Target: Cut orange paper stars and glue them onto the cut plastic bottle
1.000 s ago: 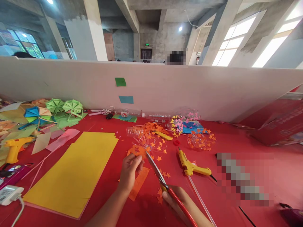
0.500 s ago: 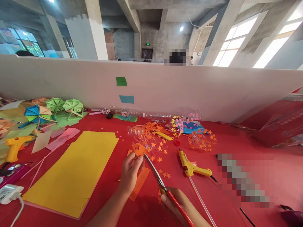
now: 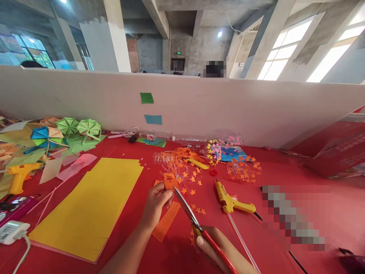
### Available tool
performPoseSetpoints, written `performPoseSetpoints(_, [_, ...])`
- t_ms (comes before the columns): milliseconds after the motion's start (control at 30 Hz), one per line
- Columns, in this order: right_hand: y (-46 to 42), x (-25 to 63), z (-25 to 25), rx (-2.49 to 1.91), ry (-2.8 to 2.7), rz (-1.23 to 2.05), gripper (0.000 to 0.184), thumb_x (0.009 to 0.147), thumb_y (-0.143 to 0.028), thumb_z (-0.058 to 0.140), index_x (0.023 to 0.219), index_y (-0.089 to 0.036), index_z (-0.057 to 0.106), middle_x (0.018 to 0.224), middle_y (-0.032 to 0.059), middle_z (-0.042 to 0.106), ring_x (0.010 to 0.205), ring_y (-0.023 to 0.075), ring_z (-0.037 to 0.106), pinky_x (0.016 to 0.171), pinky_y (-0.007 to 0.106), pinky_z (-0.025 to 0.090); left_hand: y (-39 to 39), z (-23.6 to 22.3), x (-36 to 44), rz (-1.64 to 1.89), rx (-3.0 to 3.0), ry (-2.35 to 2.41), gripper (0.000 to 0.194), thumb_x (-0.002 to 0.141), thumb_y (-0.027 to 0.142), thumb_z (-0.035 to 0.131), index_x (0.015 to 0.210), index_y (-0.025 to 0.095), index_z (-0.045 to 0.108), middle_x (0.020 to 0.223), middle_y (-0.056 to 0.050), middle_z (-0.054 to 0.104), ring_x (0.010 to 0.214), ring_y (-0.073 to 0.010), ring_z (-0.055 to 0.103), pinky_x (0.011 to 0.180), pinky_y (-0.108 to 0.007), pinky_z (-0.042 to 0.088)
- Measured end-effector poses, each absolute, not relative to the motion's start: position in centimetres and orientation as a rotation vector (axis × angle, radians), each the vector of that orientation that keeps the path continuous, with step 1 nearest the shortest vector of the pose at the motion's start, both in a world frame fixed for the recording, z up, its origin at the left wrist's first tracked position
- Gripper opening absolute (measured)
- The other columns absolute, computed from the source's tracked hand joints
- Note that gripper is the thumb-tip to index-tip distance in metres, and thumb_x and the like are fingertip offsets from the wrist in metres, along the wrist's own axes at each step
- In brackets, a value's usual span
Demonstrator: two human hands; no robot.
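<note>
In the head view, the left hand [image 3: 155, 207] sits toward seven o'clock of the frame's centre, its thumb and fingertips pinched on a small piece of orange paper [image 3: 170, 182]; this piece, the thing being worked on, rises above the fingertips, between six and seven o'clock of the centre; the right hand [image 3: 218, 235], between five and six o'clock, is wrapped round the red-handled scissors [image 3: 187, 208], whose blades slant toward eleven o'clock with their tips at the paper's right edge; whether they touch it one cannot tell; an orange strip [image 3: 165, 224] lies on the red table [image 3: 125, 243] at about five o'clock from the left hand; loose orange stars [image 3: 197, 209] lie between the scissors and a yellow glue gun [image 3: 228, 202], which rests between four and five o'clock of the centre; yellow sheets [image 3: 85, 207] lie at eight o'clock; green paper umbrellas [image 3: 89, 126] stand near nine o'clock.
</note>
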State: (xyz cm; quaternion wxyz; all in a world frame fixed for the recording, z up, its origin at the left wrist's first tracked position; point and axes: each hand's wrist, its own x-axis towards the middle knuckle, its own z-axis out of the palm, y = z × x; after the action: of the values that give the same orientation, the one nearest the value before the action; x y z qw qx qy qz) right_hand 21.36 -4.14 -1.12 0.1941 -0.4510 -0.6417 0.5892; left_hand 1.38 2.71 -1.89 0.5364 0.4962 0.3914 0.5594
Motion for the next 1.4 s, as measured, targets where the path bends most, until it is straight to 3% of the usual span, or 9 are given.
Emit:
performPoseSetpoints(600, [-4.4, 21.6, -2.4, -1.438, -1.653, 1.658, 0.05, 0.081, -0.068, 0.052, 0.071, -0.019, 0.048, 0.058, -0.0058, 0.041, 0.051, 0.0088, 0.033, 0.048, 0.021, 0.027, 3.0, -1.6, 0.9, 1.286, 1.17, 0.907, 0.021, 0.073, 0.034, 0.058, 0.061, 0.017, 0.054, 0.048, 0.006, 0.039, 0.042, -0.0066, 0.031, 0.044, -0.022, 0.024])
performPoseSetpoints(800, [-3.8, 21.6, -1.8, -1.247, -1.739, 1.702, 0.049, 0.084, -0.064, 0.052, 0.067, -0.019, 0.042, 0.052, -0.0073, 0.036, 0.046, 0.0067, 0.029, 0.043, 0.021, 0.02, 3.1, -1.7, 0.8, 1.287, 1.154, 0.908, 0.02, 0.073, 0.031, 0.059, 0.061, 0.017, 0.056, 0.047, 0.006, 0.042, 0.042, -0.0062, 0.032, 0.042, -0.021, 0.025])
performPoseSetpoints(1400, [-3.5, 21.5, -1.0, -1.296, -1.785, 1.604, 0.05, 0.082, -0.061, 0.057, 0.062, -0.019, 0.039, 0.059, -0.0064, 0.031, 0.054, 0.0083, 0.027, 0.047, 0.022, 0.021, 3.1, -1.8, 1.0, 1.427, 1.112, 0.967, 0.021, 0.075, 0.028, 0.062, 0.058, 0.016, 0.057, 0.049, 0.005, 0.047, 0.044, -0.0057, 0.037, 0.043, -0.019, 0.028])
